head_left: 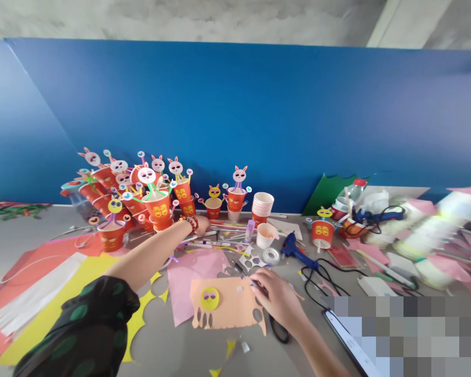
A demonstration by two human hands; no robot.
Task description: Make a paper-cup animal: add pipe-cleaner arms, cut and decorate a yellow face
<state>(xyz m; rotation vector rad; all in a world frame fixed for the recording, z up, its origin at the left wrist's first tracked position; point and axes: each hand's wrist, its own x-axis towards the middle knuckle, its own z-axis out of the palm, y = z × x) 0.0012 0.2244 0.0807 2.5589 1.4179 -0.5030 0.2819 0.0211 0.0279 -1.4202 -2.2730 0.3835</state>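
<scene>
My left hand [202,225] reaches far forward beside the red cups, next to pens and sticks; its fingers are too small and blurred to read. On the right, my right hand [272,292] rests over the edge of an orange paper sheet [231,309], its fingers closed round a dark pen [260,288]. A yellow paper face [210,299] with purple eyes lies on that sheet. Pink paper [178,283] is beneath and to the left. A small cup with a yellow eared face [214,191] stands just beyond my left hand.
Many decorated cups [157,212] crowd the left. Stacked cups [262,205], a white cup [265,235], tape [271,255] and a blue glue gun [298,251] stand or lie centrally. Its black cable loops rightward near a phone [347,340]. Yellow cut paper [74,293] covers the left.
</scene>
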